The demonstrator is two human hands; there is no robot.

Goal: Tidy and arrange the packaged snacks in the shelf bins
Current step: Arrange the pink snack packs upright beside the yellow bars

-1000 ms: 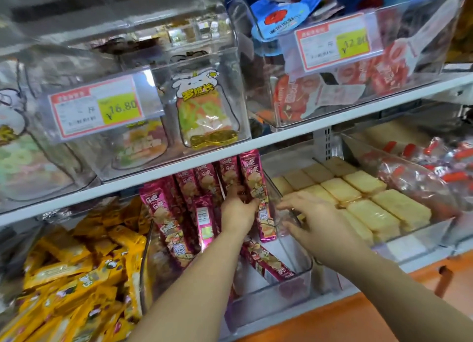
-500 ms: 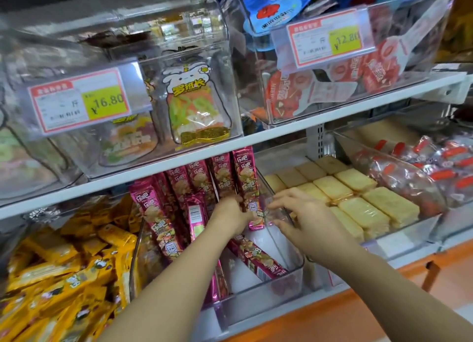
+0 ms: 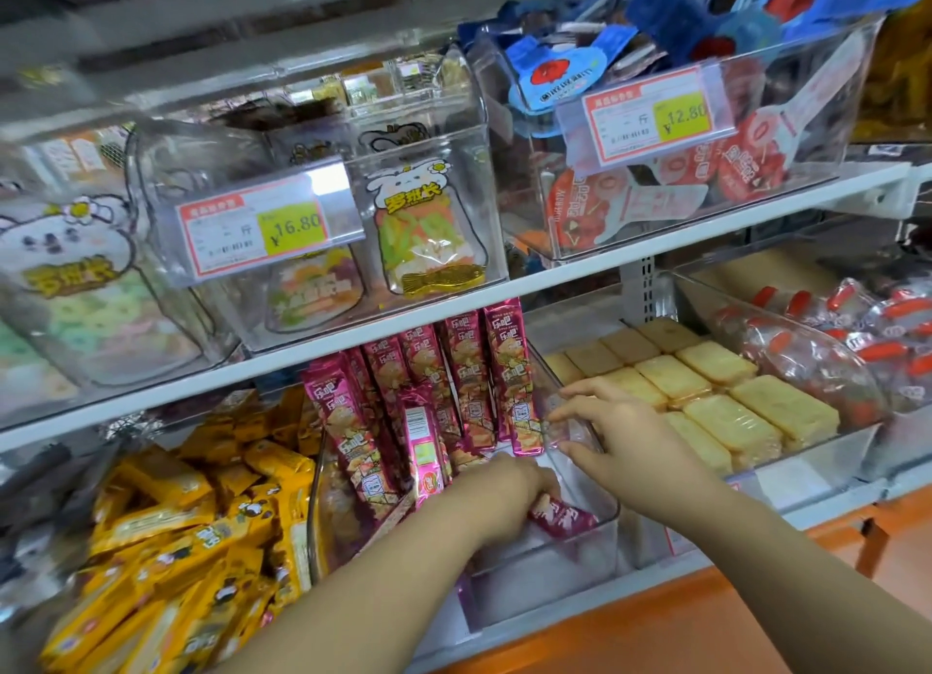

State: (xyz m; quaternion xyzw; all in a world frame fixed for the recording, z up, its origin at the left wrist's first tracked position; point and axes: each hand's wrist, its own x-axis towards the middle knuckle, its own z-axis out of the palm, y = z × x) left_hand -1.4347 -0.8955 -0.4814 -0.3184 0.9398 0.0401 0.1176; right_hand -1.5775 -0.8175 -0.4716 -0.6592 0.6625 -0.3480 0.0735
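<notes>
Your L hand is down in the clear plastic bin, grip curled on a pink foil snack packet lying flat on the bin floor. Your R hand pinches the bin's right wall, next to the upright pink packets.

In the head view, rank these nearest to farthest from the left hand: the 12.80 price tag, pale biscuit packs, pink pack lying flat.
1. Pink pack lying flat, in the clear bin, at the left hand.
2. Pale biscuit packs, next bin rightward.
3. 12.80 price tag, upper shelf, right.
</notes>
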